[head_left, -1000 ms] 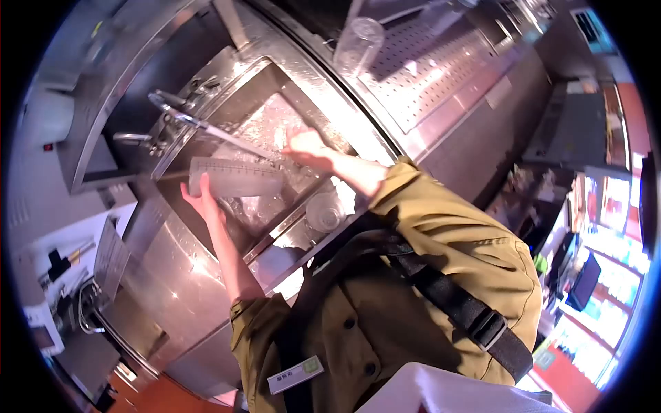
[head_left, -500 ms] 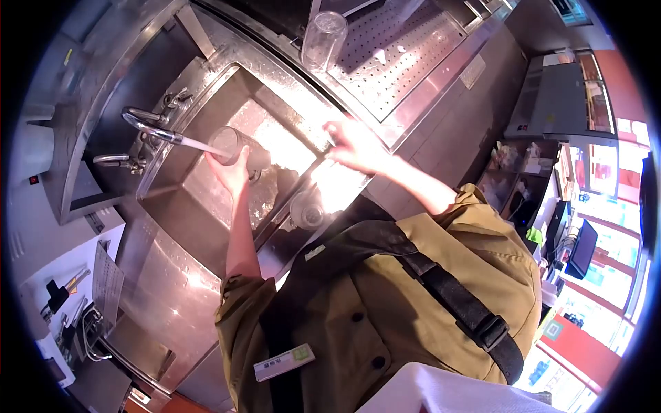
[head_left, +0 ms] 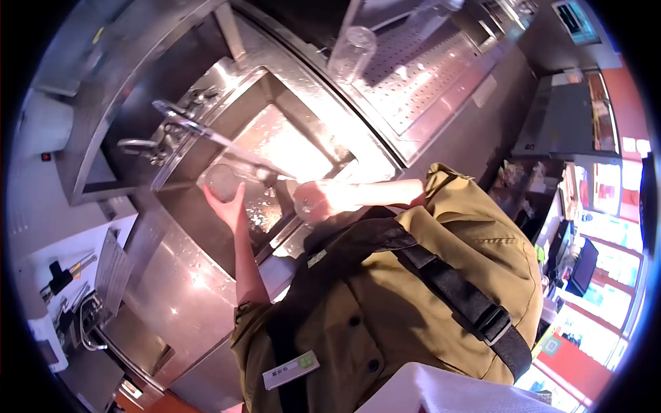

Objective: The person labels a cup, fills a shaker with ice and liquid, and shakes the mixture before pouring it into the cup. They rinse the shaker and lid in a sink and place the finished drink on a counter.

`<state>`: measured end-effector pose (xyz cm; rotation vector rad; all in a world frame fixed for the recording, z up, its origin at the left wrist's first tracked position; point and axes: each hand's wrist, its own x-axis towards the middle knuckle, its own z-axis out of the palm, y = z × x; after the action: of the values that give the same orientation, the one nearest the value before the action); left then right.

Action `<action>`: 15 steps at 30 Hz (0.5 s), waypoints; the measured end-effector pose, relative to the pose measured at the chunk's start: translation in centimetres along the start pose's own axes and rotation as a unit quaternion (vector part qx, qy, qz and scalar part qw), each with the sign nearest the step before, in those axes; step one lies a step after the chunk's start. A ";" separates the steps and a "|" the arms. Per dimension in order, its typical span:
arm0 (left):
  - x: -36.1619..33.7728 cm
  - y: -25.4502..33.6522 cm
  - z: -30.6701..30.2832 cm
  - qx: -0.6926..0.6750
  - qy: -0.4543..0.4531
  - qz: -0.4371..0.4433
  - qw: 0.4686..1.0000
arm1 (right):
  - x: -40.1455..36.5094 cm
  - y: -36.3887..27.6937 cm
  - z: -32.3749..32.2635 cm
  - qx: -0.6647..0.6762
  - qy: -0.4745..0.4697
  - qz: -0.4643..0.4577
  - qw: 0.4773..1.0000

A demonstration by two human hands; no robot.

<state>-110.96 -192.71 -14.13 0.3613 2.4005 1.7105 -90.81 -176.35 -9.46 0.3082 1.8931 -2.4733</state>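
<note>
Over the left part of the steel sink (head_left: 196, 227), my left hand (head_left: 231, 206) is closed round a clear cup (head_left: 221, 180), its round rim facing up towards me. My right hand (head_left: 325, 198) has its fingers wrapped about a second clear cup (head_left: 305, 201) at the sink's near edge, and covers much of it. From the chrome faucet (head_left: 175, 117) a stream of water (head_left: 241, 151) runs past the first cup into the basin. Water and glare cover the sink's bottom.
A tall clear jar (head_left: 353, 55) stands by the perforated steel drainboard (head_left: 413, 86) beyond the sink. A second faucet (head_left: 138, 144) is beside the running one. The steel counter (head_left: 172, 255) extends to the left. A grey cabinet (head_left: 558, 113) stands at the right.
My right hand has come down from the sink's far right edge onto the second cup. The first cup has left the water stream and turned rim up. The whole view has shifted slightly.
</note>
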 end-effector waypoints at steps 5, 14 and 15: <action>-0.4 -0.5 -1.6 0.023 0.024 0.027 0.999 | 10.2 3.3 -2.3 0.330 0.217 0.207 0.895; 0.5 0.9 2.6 0.113 -0.152 0.171 0.967 | 21.1 -3.6 -5.5 -0.637 0.222 -0.260 0.691; 0.7 0.3 3.4 0.107 -0.171 0.209 0.957 | 23.6 -5.6 -5.2 -0.675 0.209 -0.367 0.605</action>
<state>-110.67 -189.33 -14.98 1.1666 2.3583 1.3718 -113.92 -167.25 -9.26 -0.0050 3.8447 -0.2096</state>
